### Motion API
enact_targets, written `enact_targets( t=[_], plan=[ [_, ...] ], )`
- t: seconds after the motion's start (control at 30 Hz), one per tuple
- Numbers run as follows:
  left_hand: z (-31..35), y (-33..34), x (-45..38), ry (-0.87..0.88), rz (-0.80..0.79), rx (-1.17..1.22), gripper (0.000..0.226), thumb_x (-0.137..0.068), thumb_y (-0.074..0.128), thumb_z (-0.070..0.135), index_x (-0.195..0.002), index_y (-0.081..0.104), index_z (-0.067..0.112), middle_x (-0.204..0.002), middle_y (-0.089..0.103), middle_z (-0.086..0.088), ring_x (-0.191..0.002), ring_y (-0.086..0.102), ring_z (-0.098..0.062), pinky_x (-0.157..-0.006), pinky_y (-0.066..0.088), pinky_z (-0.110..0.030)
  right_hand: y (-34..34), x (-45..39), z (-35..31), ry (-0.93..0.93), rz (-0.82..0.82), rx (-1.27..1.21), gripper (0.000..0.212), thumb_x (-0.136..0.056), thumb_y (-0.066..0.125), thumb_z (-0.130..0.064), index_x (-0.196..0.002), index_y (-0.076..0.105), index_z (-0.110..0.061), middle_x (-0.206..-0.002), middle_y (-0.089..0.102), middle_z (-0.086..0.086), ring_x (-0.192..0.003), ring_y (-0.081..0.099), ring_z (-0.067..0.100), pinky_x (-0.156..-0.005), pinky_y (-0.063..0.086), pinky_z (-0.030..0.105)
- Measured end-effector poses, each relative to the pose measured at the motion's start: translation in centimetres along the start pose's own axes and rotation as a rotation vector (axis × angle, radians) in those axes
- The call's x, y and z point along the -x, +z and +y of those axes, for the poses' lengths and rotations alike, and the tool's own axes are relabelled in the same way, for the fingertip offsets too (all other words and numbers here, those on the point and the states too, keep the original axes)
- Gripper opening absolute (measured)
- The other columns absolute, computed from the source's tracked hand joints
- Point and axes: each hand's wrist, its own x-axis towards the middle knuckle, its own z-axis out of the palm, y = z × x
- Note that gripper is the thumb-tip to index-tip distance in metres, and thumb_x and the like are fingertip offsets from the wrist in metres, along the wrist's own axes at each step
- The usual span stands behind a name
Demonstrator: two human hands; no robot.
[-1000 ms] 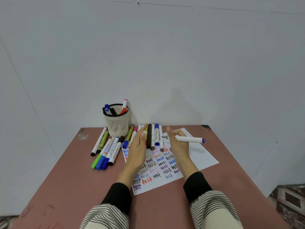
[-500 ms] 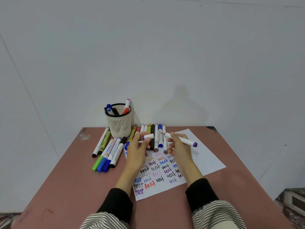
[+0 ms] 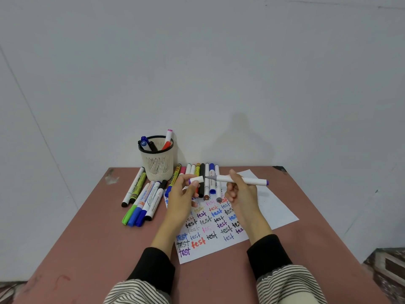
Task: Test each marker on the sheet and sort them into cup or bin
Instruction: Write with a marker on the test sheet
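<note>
Cap (image 3: 196, 179) now nearer marker (image 3: 238, 180) tip (pink table (image 3: 87, 227)).

Soft even light, faint wall (image 3: 197, 73) shadow, wide-angle bending at edges.

A reddish-brown table (image 3: 87, 249) stands against a plain white wall (image 3: 219, 73), patterned floor (image 3: 388, 264) beside it

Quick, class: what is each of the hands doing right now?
Left hand: pinches the white marker cap.
Right hand: grips the uncapped white marker, tip toward the cap.
</note>
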Motion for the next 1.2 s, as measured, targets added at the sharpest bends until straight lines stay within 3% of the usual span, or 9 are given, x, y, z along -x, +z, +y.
enact_targets(
  t=[0.47, 0.87, 1.2],
  plan=[
    [0.94, 0.23, 0.39, -0.006, -0.119, 0.005, 0.014, -0.099, 0.053, 0.015, -0.108, 0.063, 0.014, -0.078, 0.058, 0.002, -0.059, 0.056, 0.002, -0.050, 0.047, -0.018, 0.18, 0.60, -0.08, 0.002, -0.054, 0.099, 0.020, -0.090, 0.067, -0.016, -0.076, 0.058, -0.005, -0.054, 0.046, 0.001, -0.041, 0.033, 0.008, -0.039, 0.035, 0.018],
    [0.57, 0.03, 0.25, 0.035, -0.087, -0.041, 0.014, -0.096, 0.058, 0.018, -0.100, 0.065, 0.029, -0.085, 0.056, -0.011, -0.067, 0.054, -0.002, -0.052, 0.049, -0.019, 0.18, 0.42, 0.36, -0.063, -0.047, 0.157, 0.021, -0.091, 0.066, -0.017, -0.074, 0.063, -0.005, -0.056, 0.053, 0.003, -0.045, 0.036, 0.011, -0.044, 0.038, 0.021],
    [0.53, 0.14, 0.21, 0.020, -0.073, -0.006, 0.016, -0.095, 0.059, 0.013, -0.109, 0.067, 0.015, -0.078, 0.056, -0.004, -0.061, 0.054, -0.002, -0.050, 0.046, -0.018, 0.15, 0.27, 0.60, -0.057, -0.090, 0.142, 0.018, -0.090, 0.067, -0.016, -0.077, 0.063, -0.004, -0.057, 0.052, 0.005, -0.045, 0.038, 0.012, -0.050, 0.037, 0.028]
  ],
)
